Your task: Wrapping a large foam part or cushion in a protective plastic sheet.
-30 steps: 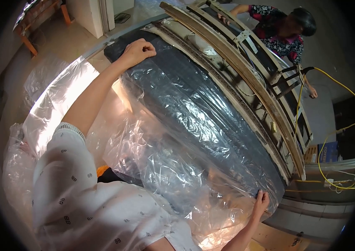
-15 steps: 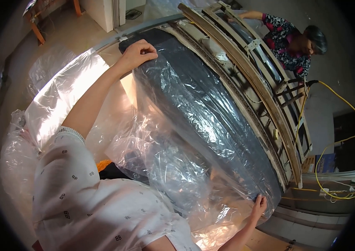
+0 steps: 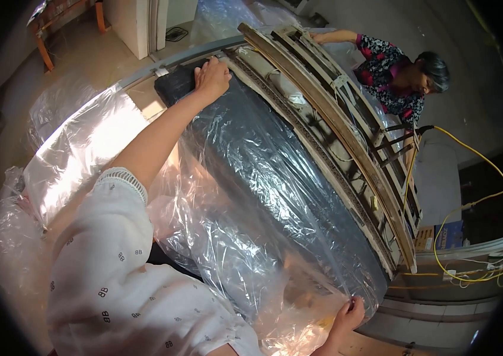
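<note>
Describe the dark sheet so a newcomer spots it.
Find the long brown wooden rail slanting from upper centre to lower right. Below-left of it lies a broad black sheet, the left hand on its upper end. Unlike the clear plastic film over much of it, it is dark.

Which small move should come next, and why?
Perhaps the right hand should gently draw the clear plastic film outward to tighten it: that hand pinches the film, which looks wrinkled, while the left hand touches the dark sheet near its left end.

Clear film (image 3: 219, 237), centre: plastic, glossy, crinkled. Rail (image 3: 349, 133), 2 o'clock: wood, matt. Sleeve (image 3: 115, 222), 8 o'clock: cloth, matt.
</note>
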Tool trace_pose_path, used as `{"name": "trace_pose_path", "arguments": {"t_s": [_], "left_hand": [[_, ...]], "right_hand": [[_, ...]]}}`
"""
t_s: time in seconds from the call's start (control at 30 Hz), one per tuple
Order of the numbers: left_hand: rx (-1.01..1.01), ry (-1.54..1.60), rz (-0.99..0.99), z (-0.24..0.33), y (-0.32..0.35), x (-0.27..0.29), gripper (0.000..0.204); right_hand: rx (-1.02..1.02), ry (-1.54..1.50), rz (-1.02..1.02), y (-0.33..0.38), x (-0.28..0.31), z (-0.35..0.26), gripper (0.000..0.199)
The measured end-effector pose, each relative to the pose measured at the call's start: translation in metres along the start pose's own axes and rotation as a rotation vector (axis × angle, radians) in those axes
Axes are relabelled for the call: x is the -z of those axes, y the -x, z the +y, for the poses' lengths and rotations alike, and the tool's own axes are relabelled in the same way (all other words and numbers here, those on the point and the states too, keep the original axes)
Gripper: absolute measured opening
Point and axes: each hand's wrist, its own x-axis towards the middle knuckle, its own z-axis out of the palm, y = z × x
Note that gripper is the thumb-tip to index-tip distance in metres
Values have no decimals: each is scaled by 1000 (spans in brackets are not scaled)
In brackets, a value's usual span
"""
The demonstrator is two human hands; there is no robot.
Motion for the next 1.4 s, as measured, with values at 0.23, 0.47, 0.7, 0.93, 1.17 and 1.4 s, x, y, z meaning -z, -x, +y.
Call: {"name": "trace_pose_path", "arguments": {"t_s": [0.23,0.47,0.7,0.93,1.17,1.4], "left_hand": [[-38,6,93,2,-6,-9,11],[-19,112,-13,-1,-11,0,10],[-70,538,149,-8,-18,-18,11],[-539,-330,326,-166,-134,-54,29],[-300,234,49,-134,-141,-108,42],[-278,60,93,-138,-145,-76,43]], "right_hand": [[-436,11,-17,76,4,50,20],[-550,78,-8,102,15,54,22],[-628,-214,94,145,14,81,19],[-607,-640,82,90,-23,24,31],[-613,-198,41,144,-38,28,53],[-804,-392,136,153,-84,40,46]]}}
